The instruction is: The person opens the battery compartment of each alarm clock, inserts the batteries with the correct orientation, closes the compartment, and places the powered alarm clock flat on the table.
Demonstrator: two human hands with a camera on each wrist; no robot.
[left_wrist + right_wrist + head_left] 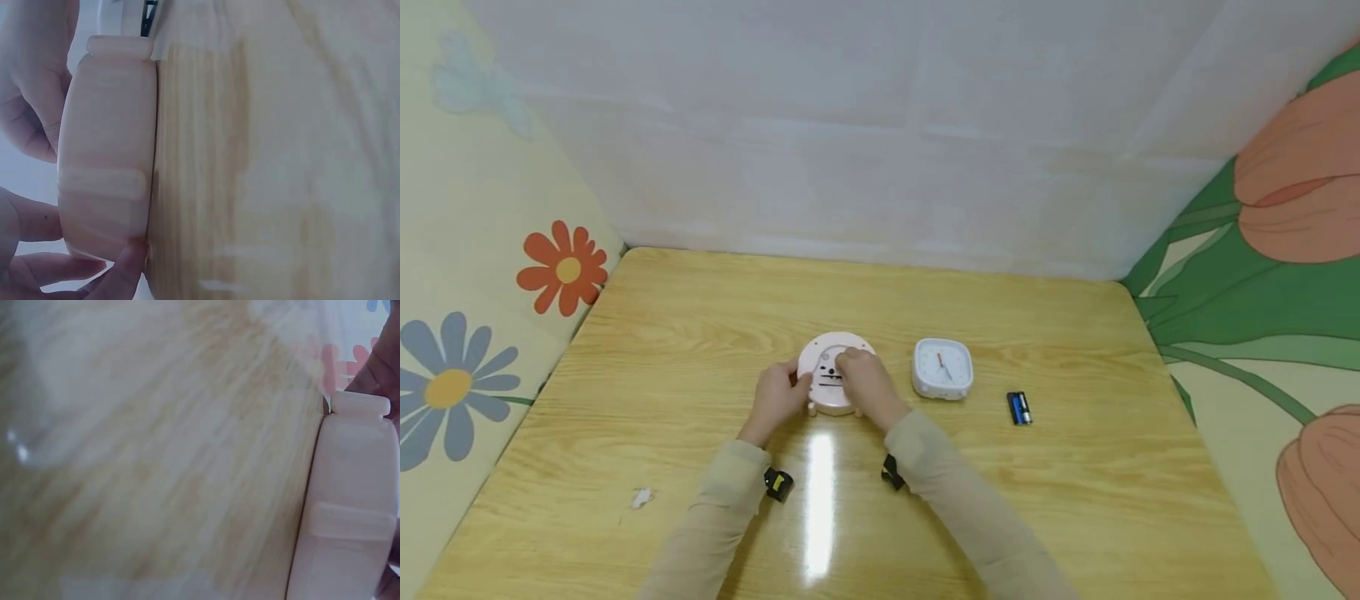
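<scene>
A round, pale pink alarm clock (827, 403) lies on the table with its slotted back upward and its stubby feet toward me. My left hand (775, 397) grips its left edge, thumb over the rim. Over the right part of the back, my right hand (871, 385) has its fingers bent down against the surface; whatever lies under the fingertips is hidden. In the left wrist view the clock's side (106, 137) shows between both hands. A white, rounded-square alarm clock (943, 367) sits face up to the right of my right hand.
Two batteries, seemingly paired side by side (1019, 408), lie right of the white clock. A white scrap (642, 498) is on the wooden table (1060, 500) at the lower left. A white sheet (865, 167) hangs behind, with flower-patterned panels (1262, 325) on both sides.
</scene>
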